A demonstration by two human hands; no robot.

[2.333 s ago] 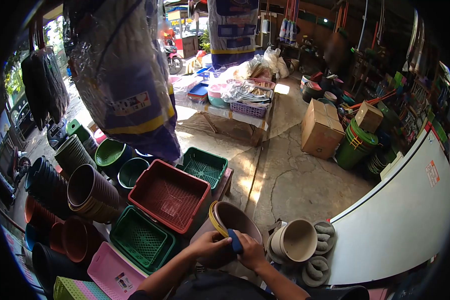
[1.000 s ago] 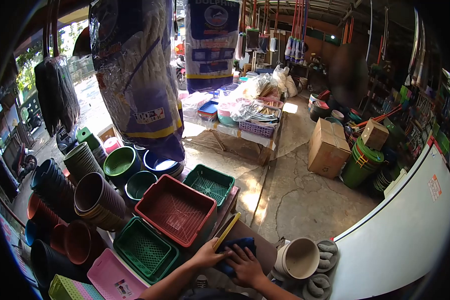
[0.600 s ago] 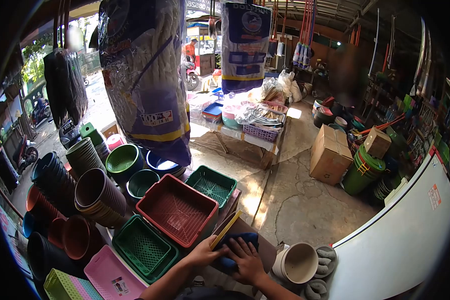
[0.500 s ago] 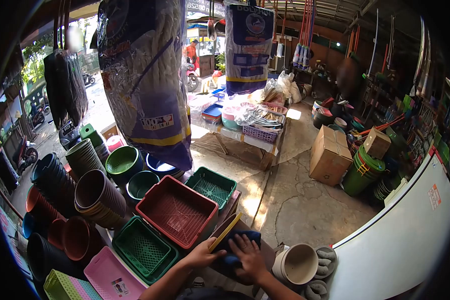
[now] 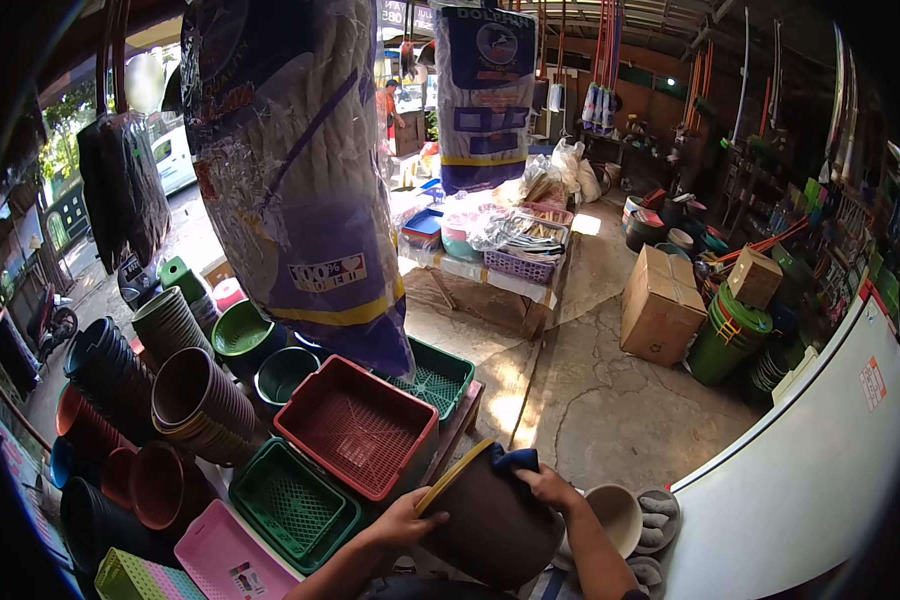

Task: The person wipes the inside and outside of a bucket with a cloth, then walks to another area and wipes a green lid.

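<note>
A dark brown plastic pot (image 5: pixel 490 530) with a yellow rim is tilted on its side in front of me. My left hand (image 5: pixel 407 520) is closed on its rim, thumb on the outer wall. Bunched in my right hand (image 5: pixel 552 488) is a dark blue cloth (image 5: pixel 515 460), pressed against the pot's far side near the rim. The inside of the pot faces away and is hidden. Just beyond my left hand lie a red plastic basket (image 5: pixel 355 425) and a green basket (image 5: pixel 295 500). Behind my right forearm stands a cream pot (image 5: pixel 613 520).
Stacked pots (image 5: pixel 195 400) and a pink basket (image 5: pixel 230 555) fill the left. Plastic-wrapped mop heads (image 5: pixel 290 180) hang overhead. A cardboard box (image 5: pixel 662 305) and a green bin (image 5: pixel 727 340) stand on the concrete floor. A white panel (image 5: pixel 790 470) borders the right.
The pot has turned so more of its brown wall shows. My right hand has moved right and slightly up with the cloth, from across the pot to its far side.
</note>
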